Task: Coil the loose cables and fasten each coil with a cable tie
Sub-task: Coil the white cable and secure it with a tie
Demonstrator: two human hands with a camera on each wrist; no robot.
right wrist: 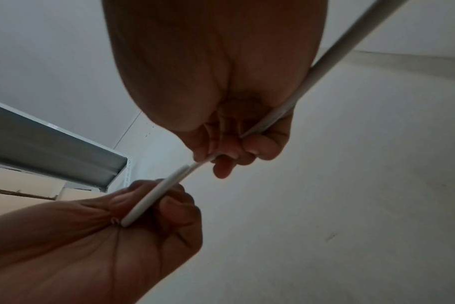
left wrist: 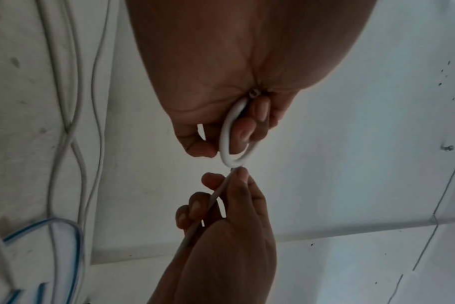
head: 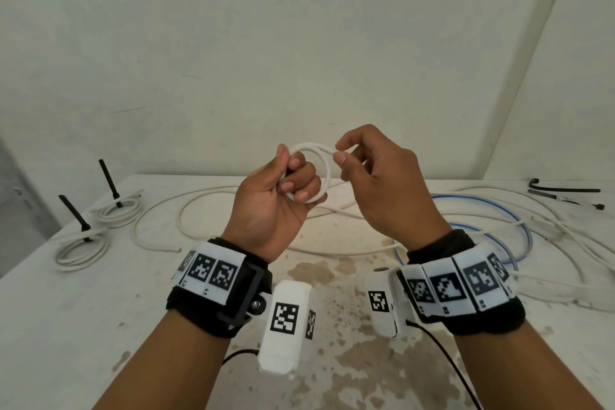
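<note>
White cable coil (head: 307, 173), just begun, sits gripped in the left hand (head: 273, 200) above the table (head: 83, 319) while the right hand (head: 376, 183) pinches its strand; two tied coils (head: 100, 226) rest far left, loose cables (head: 482, 236) and spare cable ties (head: 562, 191) remain right.

1. The held cable (head: 312, 156) is white.
2. One loose cable (head: 482, 201) is blue.
3. The cable ties (head: 108, 178) are black.
4. The wristbands (head: 213, 271) carry black-and-white square markers.
5. The table (head: 83, 309) is white with brown stains.

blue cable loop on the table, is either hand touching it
No, the blue cable loop lies on the table while both hands are raised above it, holding a white cable.
</note>
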